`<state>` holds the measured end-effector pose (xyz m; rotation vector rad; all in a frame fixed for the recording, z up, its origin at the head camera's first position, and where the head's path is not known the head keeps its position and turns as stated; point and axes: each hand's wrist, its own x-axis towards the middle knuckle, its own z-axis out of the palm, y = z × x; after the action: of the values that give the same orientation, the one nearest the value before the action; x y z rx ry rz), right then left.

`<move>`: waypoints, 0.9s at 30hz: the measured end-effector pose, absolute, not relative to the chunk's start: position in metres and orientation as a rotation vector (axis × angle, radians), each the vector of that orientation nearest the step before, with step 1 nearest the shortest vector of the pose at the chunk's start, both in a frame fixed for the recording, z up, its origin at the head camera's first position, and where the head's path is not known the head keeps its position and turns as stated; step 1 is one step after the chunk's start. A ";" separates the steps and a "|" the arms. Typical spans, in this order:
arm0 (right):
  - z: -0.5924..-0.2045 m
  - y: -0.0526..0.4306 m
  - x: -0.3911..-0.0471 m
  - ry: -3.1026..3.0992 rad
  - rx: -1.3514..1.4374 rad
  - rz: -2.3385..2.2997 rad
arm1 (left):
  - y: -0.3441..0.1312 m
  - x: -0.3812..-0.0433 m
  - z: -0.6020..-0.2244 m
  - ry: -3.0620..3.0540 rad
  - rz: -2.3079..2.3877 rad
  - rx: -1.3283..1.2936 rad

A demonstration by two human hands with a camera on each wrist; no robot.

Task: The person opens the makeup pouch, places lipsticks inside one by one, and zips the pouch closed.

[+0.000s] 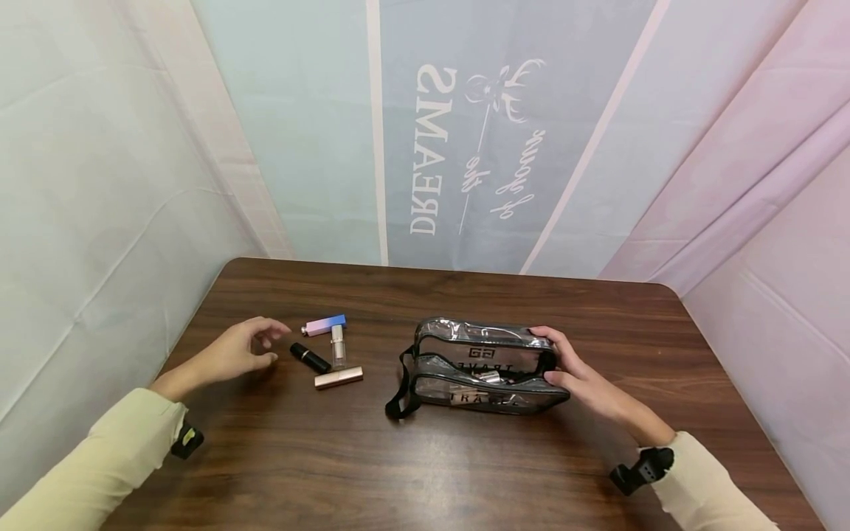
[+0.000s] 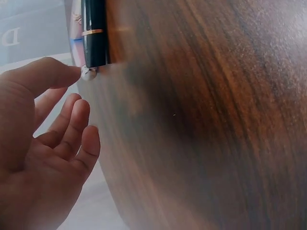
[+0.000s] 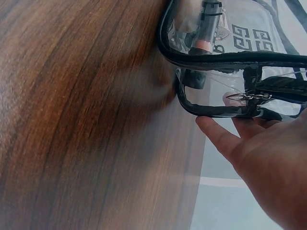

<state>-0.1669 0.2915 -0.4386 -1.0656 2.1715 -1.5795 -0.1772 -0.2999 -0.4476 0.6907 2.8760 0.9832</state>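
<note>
Pale sleeves [image 1: 109,453] come in from both lower corners, each wrist wearing a black band [image 1: 642,470]. Beyond the left cuff, the left hand [image 1: 232,354] hovers over the wooden table [image 1: 425,472], thumb and fingers apart and loosely bent, with nothing between them. Just beyond its fingertips, on the side toward the bag, lies a black lipstick [image 1: 310,358], slanting on its side and untouched. Farther from the hand are a pink-and-blue tube [image 1: 324,325], a lipstick with a clear end [image 1: 339,345] and, nearest the person, a rose-gold tube [image 1: 339,378]. The left wrist view shows the pink-and-blue tube's round end beside a fingertip; the head view shows a gap there.

Well to the right sits a clear, black-edged bag [image 1: 432,389], its top parted, its black strap [image 1: 406,402] toward the small tubes. The right hand [image 1: 578,376] holds the bag's opposite end, fingers at the far edge and thumb at the near one. The right wrist view shows the zip pull [image 3: 249,97] close to those fingers and a dark tube [image 3: 207,38] inside the bag.
</note>
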 end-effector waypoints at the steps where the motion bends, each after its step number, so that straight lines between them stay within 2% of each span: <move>1: -0.439 0.292 -0.167 2.170 -1.067 -1.579 | -0.300 -0.178 -0.449 2.872 0.978 0.692; 27: -0.439 0.292 -0.166 2.204 -1.051 -1.566 | -0.280 -0.191 -0.468 2.887 0.985 0.724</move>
<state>-0.1664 0.2917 -0.4389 -1.0513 2.2037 -1.5663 -0.1910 -0.2799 -0.4676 0.7241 2.8874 0.9848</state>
